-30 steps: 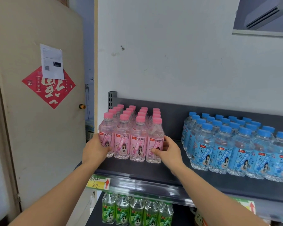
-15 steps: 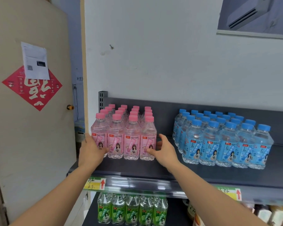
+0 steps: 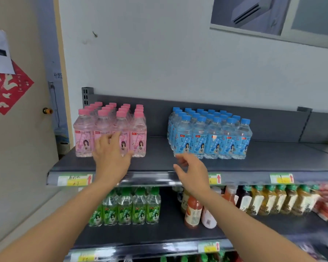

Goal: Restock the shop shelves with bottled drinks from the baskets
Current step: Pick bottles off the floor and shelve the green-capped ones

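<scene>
Pink-capped bottles, 4 across, upright on the shelf; left hand and right hand both loose-fingered, empty.

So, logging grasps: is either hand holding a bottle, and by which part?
Nothing is held. The left hand is open before the pink bottles, the right hand open near the blue bottles.

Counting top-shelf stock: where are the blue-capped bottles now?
In the head view, the blue-capped bottles stand on the top shelf, right of the pink-capped bottles, just behind the right hand.
</scene>
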